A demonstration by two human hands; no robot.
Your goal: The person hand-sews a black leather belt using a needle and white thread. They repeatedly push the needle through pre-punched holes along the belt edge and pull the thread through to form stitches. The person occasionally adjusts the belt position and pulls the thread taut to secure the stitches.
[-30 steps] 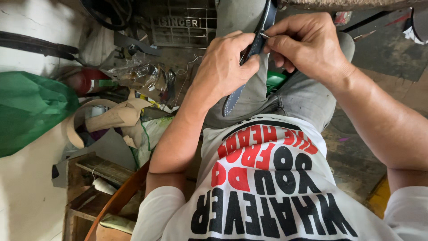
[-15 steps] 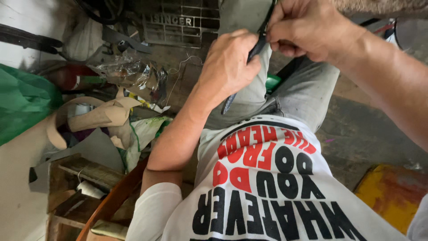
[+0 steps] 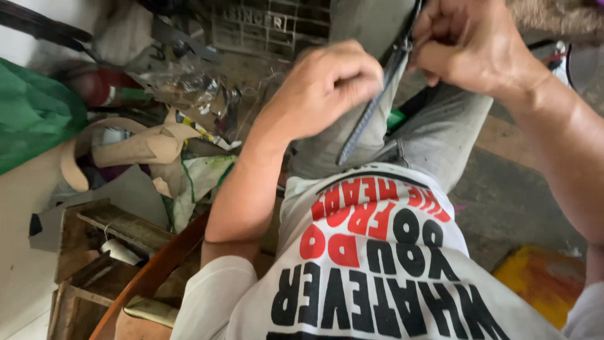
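Observation:
A narrow dark strap [image 3: 368, 113] hangs down over my grey trousers [image 3: 434, 138]. My left hand [image 3: 327, 85] is closed around its middle, fingers curled over it. My right hand [image 3: 469, 41] pinches the strap's upper part near the top edge of the view. The strap's lower end dangles free just above my white printed shirt [image 3: 377, 271]. Whatever is at the strap's top is cut off by the frame.
To the left lies clutter: a green bag [image 3: 31, 113], tan leather pieces [image 3: 138, 148], crumpled clear plastic [image 3: 182, 85], a wooden box [image 3: 94, 252]. A dark metal grille [image 3: 270, 28] stands at the top. A curved wooden chair rim [image 3: 151, 274] and a yellow-orange object [image 3: 544, 283] sit low down.
Both hands have drifted upward and to the right in the view with the strap. My right hand has risen partly out of the top edge, and the view has tilted lower.

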